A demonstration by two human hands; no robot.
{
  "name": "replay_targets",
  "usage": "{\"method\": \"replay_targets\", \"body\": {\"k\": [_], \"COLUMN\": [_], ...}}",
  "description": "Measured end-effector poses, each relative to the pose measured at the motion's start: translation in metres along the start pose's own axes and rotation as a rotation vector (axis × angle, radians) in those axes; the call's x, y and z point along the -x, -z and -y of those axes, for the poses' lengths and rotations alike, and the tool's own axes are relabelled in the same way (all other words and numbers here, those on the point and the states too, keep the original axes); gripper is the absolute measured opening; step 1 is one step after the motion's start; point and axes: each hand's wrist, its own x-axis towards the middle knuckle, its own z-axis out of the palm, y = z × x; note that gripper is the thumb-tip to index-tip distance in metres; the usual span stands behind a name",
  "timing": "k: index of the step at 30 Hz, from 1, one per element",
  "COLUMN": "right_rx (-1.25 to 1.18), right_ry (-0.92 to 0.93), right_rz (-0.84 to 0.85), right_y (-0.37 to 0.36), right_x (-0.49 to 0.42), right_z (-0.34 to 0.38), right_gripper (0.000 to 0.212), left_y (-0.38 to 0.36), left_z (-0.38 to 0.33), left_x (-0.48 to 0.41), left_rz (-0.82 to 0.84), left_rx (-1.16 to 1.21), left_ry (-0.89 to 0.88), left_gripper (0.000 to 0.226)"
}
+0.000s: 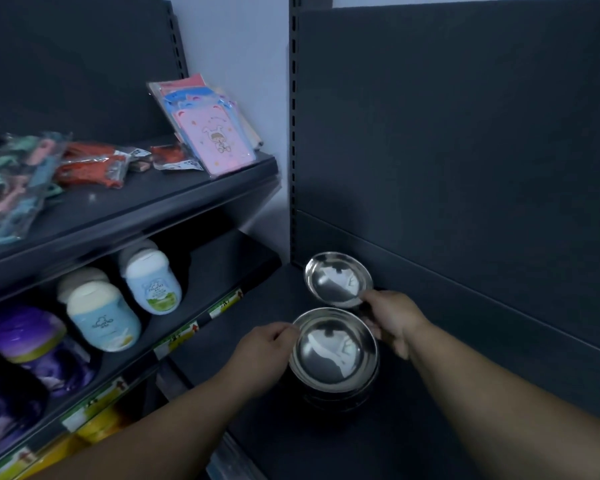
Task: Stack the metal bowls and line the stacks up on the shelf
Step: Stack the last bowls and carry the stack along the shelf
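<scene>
Low in the centre of the frame, the right hand pinches the near rim of a single bowl, which is tilted close to the back panel. Left of it, the left hand curls its fingers on the left rim of a stack of bowls, which stands on the dark shelf just below the single bowl. Stacking seems under way. Next, the single bowl likely needs centring over the stack and lowering in. Bottles and packets fill the shelves at left.

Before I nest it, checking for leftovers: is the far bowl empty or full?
Empty: the far bowl, pinched at its rim by the right hand, shows only bare shiny metal inside.
</scene>
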Motion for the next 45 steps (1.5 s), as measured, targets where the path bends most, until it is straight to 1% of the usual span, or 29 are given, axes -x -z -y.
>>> {"method": "replay_targets", "body": {"k": [3, 7, 11, 13, 16, 18, 21, 23, 25, 27, 29, 33, 35, 38, 41, 45], "right_rx": [-0.094, -0.043, 0.118, 0.168, 0.189, 0.198, 0.209, 0.185, 0.221, 0.297, 0.279, 0.216, 0.183, 0.158, 0.197, 0.258], "right_ry": [0.096, 0.192, 0.200, 0.197, 0.190, 0.192, 0.226, 0.232, 0.239, 0.252, 0.243, 0.248, 0.245, 0.239, 0.253, 0.274], "right_rz": [-0.002, -0.021, -0.066, -0.092, -0.111, -0.109, -0.121, -0.148, -0.192, -0.226, -0.213, -0.154, -0.105, -0.074, -0.065, -0.080], "right_y": [-0.001, 0.008, 0.018, 0.022, 0.024, 0.022, 0.019, 0.019, 0.019, 0.020, 0.020, 0.020, 0.019, 0.019, 0.021, 0.023], "right_x": [0.010, 0.034, 0.063, 0.073, 0.083, 0.090, 0.097, 0.099, 0.098, 0.096, 0.097, 0.100, 0.103, 0.106, 0.106, 0.106], "right_z": [0.014, 0.026, 0.017, 0.010, 0.000, -0.007, -0.019, -0.027, -0.036, -0.045, -0.051, -0.055, -0.056, -0.057, -0.058, -0.059], "right_gripper": [0.011, 0.016, 0.018, 0.020, 0.020, 0.021, 0.027, 0.029, 0.031, 0.034, 0.036, 0.031, 0.031, 0.036, 0.041, 0.038], "left_y": [-0.001, 0.001, 0.001, 0.001, 0.001, 0.000, 0.000, 0.000, -0.001, -0.002, -0.004, -0.008, -0.009, -0.010, -0.011, -0.013], "left_z": [0.000, -0.002, -0.002, 0.000, 0.004, 0.007, 0.007, 0.007, 0.006, 0.003, 0.002, -0.001, -0.003, -0.007, -0.009, -0.003], "left_x": [0.001, 0.007, 0.013, 0.013, 0.015, 0.017, 0.022, 0.023, 0.025, 0.029, 0.032, 0.034, 0.033, 0.032, 0.033, 0.028], "left_rz": [0.009, -0.009, -0.029, -0.016, -0.011, -0.003, 0.023, 0.012, -0.017, -0.020, -0.003, -0.074, -0.110, -0.144, -0.179, -0.174], "left_rx": [0.069, 0.104, 0.119, 0.149, 0.129, 0.170, 0.155, 0.140, 0.129, 0.172, 0.210, 0.150, 0.076, -0.003, -0.071, -0.109], "left_ry": [0.027, 0.016, 0.008, 0.012, 0.006, 0.012, -0.022, -0.035, -0.034, 0.000, 0.009, -0.053, -0.065, -0.086, -0.113, -0.110], "left_gripper": [0.026, 0.025, 0.023, 0.027, 0.033, 0.036, 0.031, 0.033, 0.037, 0.045, 0.051, 0.033, 0.031, 0.031, 0.036, 0.044]}}
